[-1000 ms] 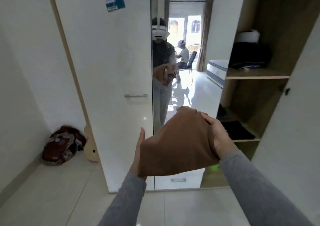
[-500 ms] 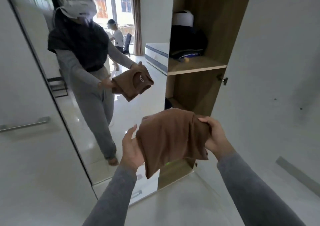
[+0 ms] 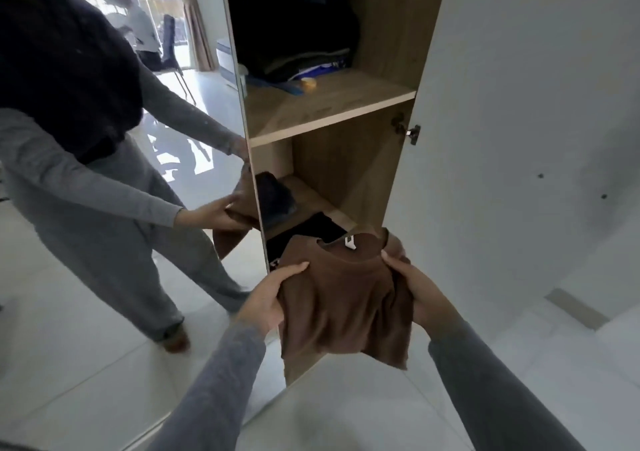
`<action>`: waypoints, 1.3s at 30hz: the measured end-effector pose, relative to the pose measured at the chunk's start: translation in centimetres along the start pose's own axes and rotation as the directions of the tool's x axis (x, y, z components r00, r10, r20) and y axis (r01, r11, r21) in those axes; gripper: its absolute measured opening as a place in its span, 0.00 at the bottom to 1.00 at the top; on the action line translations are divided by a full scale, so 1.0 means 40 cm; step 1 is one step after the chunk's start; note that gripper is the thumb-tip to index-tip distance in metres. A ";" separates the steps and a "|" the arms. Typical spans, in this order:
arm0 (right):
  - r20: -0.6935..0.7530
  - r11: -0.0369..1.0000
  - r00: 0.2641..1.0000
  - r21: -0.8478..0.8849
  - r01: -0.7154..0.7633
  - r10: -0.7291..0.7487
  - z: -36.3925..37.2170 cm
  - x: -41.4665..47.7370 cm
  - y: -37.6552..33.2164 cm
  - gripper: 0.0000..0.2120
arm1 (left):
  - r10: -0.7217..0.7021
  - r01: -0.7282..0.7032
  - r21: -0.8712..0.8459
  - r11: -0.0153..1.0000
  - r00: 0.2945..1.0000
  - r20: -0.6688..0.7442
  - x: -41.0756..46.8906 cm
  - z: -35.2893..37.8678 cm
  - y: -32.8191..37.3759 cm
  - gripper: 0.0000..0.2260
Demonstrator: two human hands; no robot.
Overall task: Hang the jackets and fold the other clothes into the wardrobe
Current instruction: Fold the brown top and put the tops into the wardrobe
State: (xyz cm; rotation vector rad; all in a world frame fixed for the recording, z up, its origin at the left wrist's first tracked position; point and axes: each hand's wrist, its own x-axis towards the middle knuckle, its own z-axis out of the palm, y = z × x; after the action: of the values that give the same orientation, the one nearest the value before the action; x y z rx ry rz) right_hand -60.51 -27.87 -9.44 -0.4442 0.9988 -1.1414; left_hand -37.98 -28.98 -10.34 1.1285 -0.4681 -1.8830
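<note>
Folded brown shirt is held in front of the open wardrobe, just outside the lower shelf. Left hand grips its left edge, right hand grips the right edge near the collar. Step: stowing a folded item. Next, probably: slide it in level onto the black clothes, keeping the fold intact.

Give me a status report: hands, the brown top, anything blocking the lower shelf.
Both gripping: left hand and right hand hold the folded brown top. Top held in front of the lower shelf. Black clothes lie there.
</note>
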 end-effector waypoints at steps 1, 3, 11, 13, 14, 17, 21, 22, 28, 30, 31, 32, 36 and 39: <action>0.002 1.000 1.000 -0.004 0.023 -0.023 -0.010 0.029 -0.024 0.15 | -0.003 0.003 0.016 1.000 1.000 -0.003 0.037 0.014 0.002 0.18; 0.031 0.996 0.997 -0.039 0.074 -0.073 -0.033 0.090 -0.075 0.11 | 0.039 -0.039 0.049 0.998 0.999 0.010 0.102 0.045 0.012 0.19; 0.116 0.856 0.955 -0.422 0.297 -0.274 -0.083 0.328 -0.334 0.10 | 0.299 -0.303 0.119 0.945 0.953 0.050 0.352 0.191 0.137 0.21; 0.127 0.830 0.952 -0.467 0.305 -0.278 -0.099 0.393 -0.399 0.11 | 0.323 -0.328 0.154 0.932 0.945 0.054 0.413 0.223 0.158 0.21; 0.130 0.821 0.950 -0.478 0.311 -0.284 -0.102 0.411 -0.418 0.11 | 0.325 -0.333 0.176 0.926 0.943 0.072 0.428 0.232 0.162 0.20; 0.149 0.791 0.946 -0.521 0.322 -0.287 -0.113 0.488 -0.463 0.11 | 0.375 -0.378 0.228 0.897 0.925 0.059 0.495 0.255 0.174 0.17; 0.121 0.641 0.939 -0.702 0.311 -0.323 -0.127 0.582 -0.465 0.13 | 0.431 -0.410 0.247 0.878 0.902 -0.033 0.571 0.247 0.178 0.16; 0.121 0.631 0.934 -0.707 0.320 -0.337 -0.127 0.600 -0.469 0.13 | 0.434 -0.414 0.246 0.877 0.901 -0.032 0.586 0.245 0.183 0.17; 0.148 0.611 0.933 -0.720 0.329 -0.328 -0.111 0.684 -0.449 0.19 | 0.462 -0.438 0.297 0.849 0.887 -0.013 0.665 0.196 0.229 0.22; 0.157 0.571 0.932 -0.753 0.327 -0.327 -0.102 0.704 -0.440 0.23 | 0.484 -0.445 0.332 0.832 0.874 -0.043 0.689 0.182 0.240 0.20; 0.179 0.525 0.928 -0.782 0.336 -0.327 -0.091 0.712 -0.443 0.24 | 0.508 -0.455 0.344 0.822 0.858 -0.079 0.702 0.178 0.247 0.18; 0.213 0.459 0.920 -0.815 0.353 -0.328 -0.080 0.719 -0.445 0.24 | 0.540 -0.470 0.358 0.807 0.833 -0.123 0.713 0.177 0.253 0.17; 0.321 0.157 0.865 -0.901 0.405 -0.387 -0.031 0.724 -0.435 0.16 | 0.610 -0.497 0.403 0.768 0.758 -0.229 0.753 0.150 0.257 0.18; 0.369 0.063 0.866 -0.909 0.412 -0.336 -0.006 0.718 -0.403 0.13 | 0.618 -0.465 0.446 0.765 0.725 -0.305 0.754 0.141 0.261 0.16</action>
State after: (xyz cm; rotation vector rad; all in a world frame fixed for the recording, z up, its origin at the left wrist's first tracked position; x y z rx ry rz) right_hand -67.44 -60.04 -9.86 -1.9494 1.5660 -0.7114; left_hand -44.14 -60.27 -16.10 1.4013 -0.7913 -0.9987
